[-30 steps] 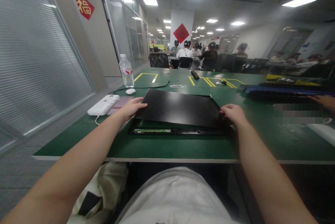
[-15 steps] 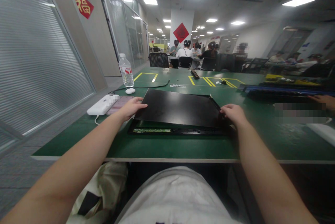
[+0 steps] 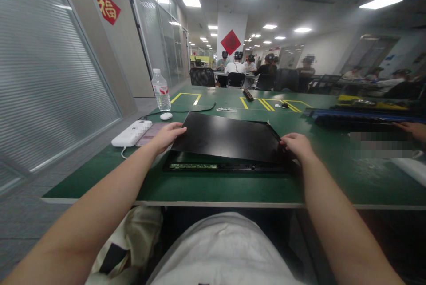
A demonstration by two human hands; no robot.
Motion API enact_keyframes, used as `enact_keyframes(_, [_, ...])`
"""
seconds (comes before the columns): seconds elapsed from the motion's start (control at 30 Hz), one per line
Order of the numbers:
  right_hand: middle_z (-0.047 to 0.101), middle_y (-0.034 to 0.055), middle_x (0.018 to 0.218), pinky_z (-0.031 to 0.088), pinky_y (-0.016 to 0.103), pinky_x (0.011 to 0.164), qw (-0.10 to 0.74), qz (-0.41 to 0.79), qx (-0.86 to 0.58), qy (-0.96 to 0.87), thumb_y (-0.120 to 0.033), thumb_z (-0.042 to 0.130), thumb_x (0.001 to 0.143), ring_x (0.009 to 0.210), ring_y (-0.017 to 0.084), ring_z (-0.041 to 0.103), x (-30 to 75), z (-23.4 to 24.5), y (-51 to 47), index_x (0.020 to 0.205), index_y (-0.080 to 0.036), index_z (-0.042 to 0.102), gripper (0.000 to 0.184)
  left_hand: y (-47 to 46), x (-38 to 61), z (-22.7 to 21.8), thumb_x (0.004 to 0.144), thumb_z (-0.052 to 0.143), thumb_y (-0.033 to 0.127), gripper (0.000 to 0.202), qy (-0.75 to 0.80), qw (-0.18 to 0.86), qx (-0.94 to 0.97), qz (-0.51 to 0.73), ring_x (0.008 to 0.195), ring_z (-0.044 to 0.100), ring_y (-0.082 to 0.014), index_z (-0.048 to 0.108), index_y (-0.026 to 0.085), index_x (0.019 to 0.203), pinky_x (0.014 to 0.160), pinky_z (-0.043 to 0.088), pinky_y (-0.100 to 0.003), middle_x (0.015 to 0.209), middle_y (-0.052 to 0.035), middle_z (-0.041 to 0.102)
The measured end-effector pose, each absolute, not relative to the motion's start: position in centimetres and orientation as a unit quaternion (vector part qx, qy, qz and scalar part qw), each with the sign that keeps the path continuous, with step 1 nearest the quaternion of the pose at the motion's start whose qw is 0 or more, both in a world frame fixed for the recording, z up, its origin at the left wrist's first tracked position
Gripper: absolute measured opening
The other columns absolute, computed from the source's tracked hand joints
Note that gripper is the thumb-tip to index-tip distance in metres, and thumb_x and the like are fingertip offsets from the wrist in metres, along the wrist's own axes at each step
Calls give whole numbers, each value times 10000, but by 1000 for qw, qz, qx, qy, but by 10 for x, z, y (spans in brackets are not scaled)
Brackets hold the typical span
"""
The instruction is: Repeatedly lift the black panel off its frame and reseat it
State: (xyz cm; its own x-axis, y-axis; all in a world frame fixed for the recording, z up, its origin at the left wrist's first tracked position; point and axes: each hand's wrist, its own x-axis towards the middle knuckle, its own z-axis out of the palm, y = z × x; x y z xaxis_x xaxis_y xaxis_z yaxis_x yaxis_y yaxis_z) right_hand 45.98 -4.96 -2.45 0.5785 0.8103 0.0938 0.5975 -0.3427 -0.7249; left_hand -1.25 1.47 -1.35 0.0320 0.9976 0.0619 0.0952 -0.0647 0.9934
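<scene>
A flat black screen panel (image 3: 226, 136) lies tilted over a black frame (image 3: 233, 168), its left side raised. Along the near edge, a strip of green circuit board (image 3: 193, 166) shows in the gap between the two. My left hand (image 3: 170, 136) is closed on the panel's left edge, thumb on top and fingers partly hidden beneath. At the right edge, my right hand (image 3: 296, 144) pinches where panel and frame meet; whether it grips one or both, I cannot tell. The panel covers most of the frame's inside.
Left of the panel are a white power bank (image 3: 131, 133), a white earbud case (image 3: 166, 116) and a water bottle (image 3: 161, 92). A black cable (image 3: 193, 110) runs behind it. On the right, another person's hand (image 3: 412, 129) is near dark parts (image 3: 359, 120).
My left fingers have shifted slightly on the panel's edge, and that side appears a touch higher. My right hand stays where it was.
</scene>
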Motion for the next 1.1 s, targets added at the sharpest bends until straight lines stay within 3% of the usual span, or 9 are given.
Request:
enact_keyframes(0.2, [755,45,782,473,251,573,378,144,-804,-436,-212,643,750,594,154,628,458,-24,-50,858,-192,758,159,14,-16,-14,453,938,459,646,535,415,582,450,932,703,-310,757,164,1000,824,535,-410,946,-109,765])
enact_keyframes(0.3, [749,38,759,462,252,567,373,128,-807,-439,-213,641,752,599,156,633,458,-25,-50,852,-197,758,155,14,-17,-14,466,922,450,578,573,357,610,414,908,705,-331,779,173,953,796,534,-409,849,-80,745])
enact_keyframes(0.4, [744,37,740,457,255,559,375,126,-808,-437,-227,639,754,610,164,641,459,-27,-49,856,-200,757,159,14,-18,-14,452,929,395,461,589,322,626,397,974,702,-365,780,192,839,855,528,-426,876,-96,760])
enact_keyframes(0.53, [751,40,759,467,255,566,390,136,-805,-426,-239,653,747,611,164,637,461,-29,-47,848,-206,757,149,13,-16,-13,418,944,320,378,590,316,632,391,1044,692,-389,756,218,731,936,512,-446,903,-115,782])
enact_keyframes(0.83, [750,49,758,480,256,552,399,149,-803,-417,-225,649,721,591,163,614,455,-24,-50,809,-203,755,140,13,-15,-14,466,912,353,304,599,276,658,363,921,710,-360,758,221,693,870,542,-419,835,-81,777])
enact_keyframes(1.1, [733,34,716,479,261,581,387,141,-807,-422,-218,644,732,600,166,623,457,-25,-49,814,-208,751,135,13,-16,-14,404,933,234,317,586,309,638,392,1006,699,-394,740,231,655,931,522,-437,793,-86,767])
